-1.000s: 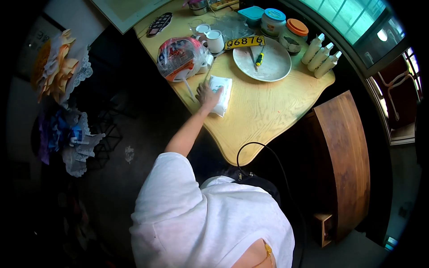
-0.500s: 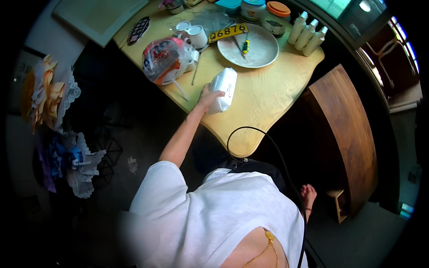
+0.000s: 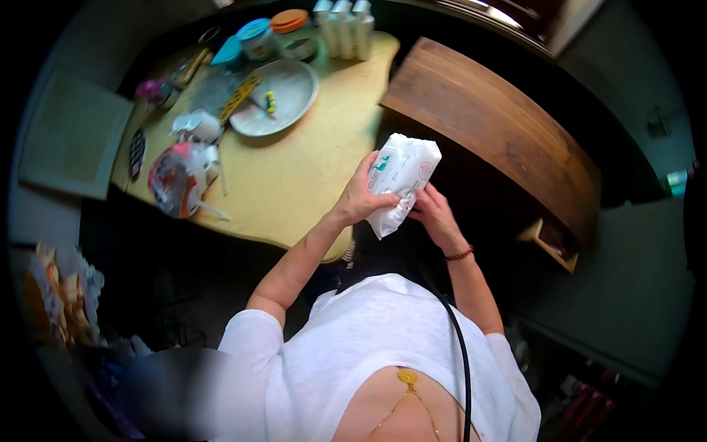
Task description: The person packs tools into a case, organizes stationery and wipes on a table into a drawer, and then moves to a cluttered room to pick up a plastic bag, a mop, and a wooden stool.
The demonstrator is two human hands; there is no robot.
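A white, soft plastic-wrapped pack of tissues (image 3: pixel 406 177) with green print is held tilted in front of my body, past the table's right side. My left hand (image 3: pixel 359 193) grips it from the left, thumb across its face and fingers behind. On the lower right edge, my right hand (image 3: pixel 440 219) has its fingers closed against the pack, partly hidden by it. A red bracelet (image 3: pixel 460 253) is on the right wrist.
The yellow table (image 3: pixel 294 184) bears a metal basin (image 3: pixel 298 96) with a yellow-green tool (image 3: pixel 271 102), a bagged item (image 3: pixel 177 180), white cups (image 3: pixel 199 127), jars (image 3: pixel 289 20) and bottles (image 3: pixel 345 29). A brown wooden bench (image 3: pixel 479 110) stands right. A black cable (image 3: pixel 462 346) crosses my shirt.
My left hand has lifted the pack off the table and brought it right. My right hand has come up from my side to the pack. The view has turned to the right.
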